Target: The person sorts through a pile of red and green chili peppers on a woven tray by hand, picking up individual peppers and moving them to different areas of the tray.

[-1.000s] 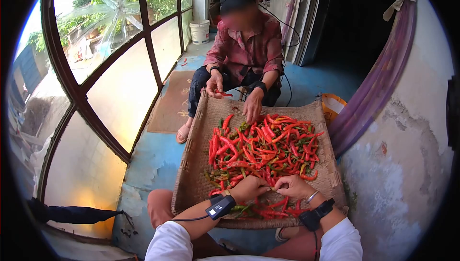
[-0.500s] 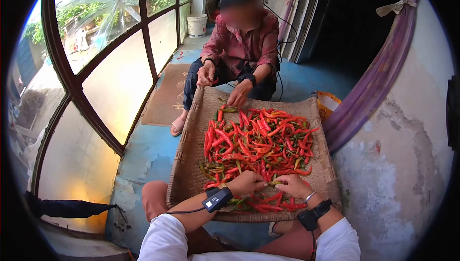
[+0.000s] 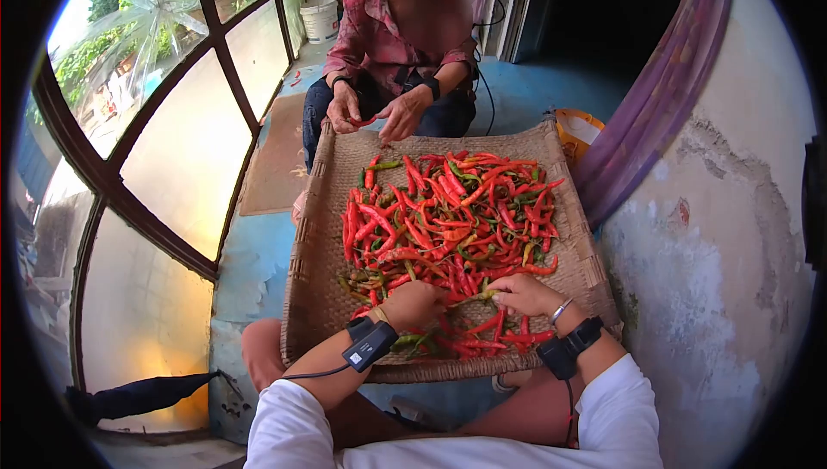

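Observation:
A shallow woven tray point(image 3: 332, 146) holds a heap of red chili peppers point(image 3: 431, 249), with some green ones mixed in. Over its near side, my right hand point(image 3: 527, 294) pinches one end of a yellowish-green chili pepper point(image 3: 474, 298). My left hand point(image 3: 412, 305) is close to that pepper's other end, fingers curled together and partly blurred; what they hold is hidden. Below my hands lies a smaller group of red chilies point(image 3: 482, 340), with a few green ones at its left.
Across the tray sits another person point(image 3: 401, 47) with both hands on a red chili pepper point(image 3: 362, 122). A framed window point(image 3: 172, 124) runs along the left. At the right are a purple curtain point(image 3: 650, 107), a worn wall point(image 3: 689, 254) and an orange-yellow bag point(image 3: 575, 135).
My view has tilted down slightly. My hands have moved a little apart, exposing more of the greenish chili between them. The other person's hand has left the heap and joined their other hand.

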### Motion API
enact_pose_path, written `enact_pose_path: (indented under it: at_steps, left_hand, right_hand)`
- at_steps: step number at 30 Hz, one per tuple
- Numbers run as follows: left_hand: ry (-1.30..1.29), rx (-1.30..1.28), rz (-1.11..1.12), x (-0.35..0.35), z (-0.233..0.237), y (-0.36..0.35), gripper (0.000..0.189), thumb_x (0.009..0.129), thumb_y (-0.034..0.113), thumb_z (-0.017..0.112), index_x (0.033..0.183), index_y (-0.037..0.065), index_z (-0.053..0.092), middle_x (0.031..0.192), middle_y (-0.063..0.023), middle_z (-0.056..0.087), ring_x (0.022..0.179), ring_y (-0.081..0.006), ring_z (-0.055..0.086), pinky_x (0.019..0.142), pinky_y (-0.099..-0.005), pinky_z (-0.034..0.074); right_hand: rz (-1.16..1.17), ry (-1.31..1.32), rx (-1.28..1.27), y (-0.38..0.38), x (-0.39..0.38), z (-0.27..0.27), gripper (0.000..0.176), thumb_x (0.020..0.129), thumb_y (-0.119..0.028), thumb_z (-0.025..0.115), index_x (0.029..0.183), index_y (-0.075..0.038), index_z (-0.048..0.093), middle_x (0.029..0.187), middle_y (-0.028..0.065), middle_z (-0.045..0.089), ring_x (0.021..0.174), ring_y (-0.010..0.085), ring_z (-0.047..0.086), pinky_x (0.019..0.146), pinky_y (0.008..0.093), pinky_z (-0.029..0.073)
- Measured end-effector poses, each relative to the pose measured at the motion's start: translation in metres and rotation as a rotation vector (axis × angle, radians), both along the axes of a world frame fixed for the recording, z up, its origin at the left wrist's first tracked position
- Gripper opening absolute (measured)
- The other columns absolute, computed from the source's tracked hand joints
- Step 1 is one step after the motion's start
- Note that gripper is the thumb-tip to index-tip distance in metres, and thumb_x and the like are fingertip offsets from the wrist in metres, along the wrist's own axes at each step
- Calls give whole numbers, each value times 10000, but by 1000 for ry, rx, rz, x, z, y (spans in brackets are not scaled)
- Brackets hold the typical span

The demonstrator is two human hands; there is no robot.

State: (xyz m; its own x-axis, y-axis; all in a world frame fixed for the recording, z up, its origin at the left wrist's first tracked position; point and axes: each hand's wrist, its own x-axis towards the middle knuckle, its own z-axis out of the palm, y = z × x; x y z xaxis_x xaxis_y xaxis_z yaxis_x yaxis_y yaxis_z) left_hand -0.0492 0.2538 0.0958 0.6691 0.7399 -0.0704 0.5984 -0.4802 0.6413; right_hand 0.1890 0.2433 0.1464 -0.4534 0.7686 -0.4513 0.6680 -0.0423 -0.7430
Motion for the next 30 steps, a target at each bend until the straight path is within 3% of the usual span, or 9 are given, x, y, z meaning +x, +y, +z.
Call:
enact_pose_path:
  at_steps: [4,9,11,15,17,21,23,26,30]
  left_hand:
    - [191,53,65,4,6,3,320,710,227,565,985,64,550,705,-159,578,701,-309,570,621,-400,448]
    - [114,45,-34,5,-1,0,433,699,225,576,1097,85,479,777,-179,569,754,-306,564,655,-394,447]
    - [152,53,-140,7,-6,0,459,696,219,577,1121,91,461,808,-183,567,777,-302,560,670,-393,444]
    - [41,-28,-143,5,0,2,460,668,151,570,1122,120,505,787,-154,559,717,-278,562,649,-361,444]
    - [-21,-70,-131,4,1,4,409,667,137,571,1073,105,541,779,-155,573,711,-273,568,639,-354,447]
    - [-49,-59,-115,9,-11,5,253,665,126,583,905,45,587,701,-131,586,651,-292,569,611,-345,452]
    - [-66,-48,-136,11,-6,4,170,702,124,586,840,25,586,627,-97,578,569,-228,572,560,-315,455]
    - [-173,-403,-21,14,2,2,104,775,98,581,836,15,577,578,-5,525,528,-46,495,485,-217,429]
    - [-299,-652,109,19,-7,0,77,784,80,575,826,16,567,616,10,544,539,-53,508,484,-204,420]
  right_hand:
    - [17,-9,9,0,-3,6,247,805,-128,471,1007,-4,541,651,18,540,521,81,502,505,228,434]
    - [145,-183,127,11,5,11,232,779,-158,487,962,-52,584,605,57,566,569,128,570,532,277,450]
    - [-34,-42,87,13,3,24,247,792,-167,502,989,-35,573,620,55,566,550,113,557,513,261,452]
    - [-653,663,157,23,1,23,407,842,-190,488,1186,2,387,704,52,555,527,82,520,465,187,419]
    - [-743,639,156,27,6,11,452,841,-174,488,1221,5,322,721,61,556,546,83,525,468,186,425]
    - [-486,325,61,22,12,-17,350,790,-192,549,1078,-2,492,742,89,583,588,142,567,524,253,461]
    - [124,-224,318,17,7,-20,277,727,-197,589,961,-49,579,808,119,603,698,234,594,639,340,469]
    - [149,-447,301,11,4,-28,226,679,-207,604,868,-84,610,861,130,600,835,280,569,739,386,440]
    - [224,-585,357,7,12,-28,240,651,-238,641,837,-89,607,854,113,588,846,280,554,725,385,429]
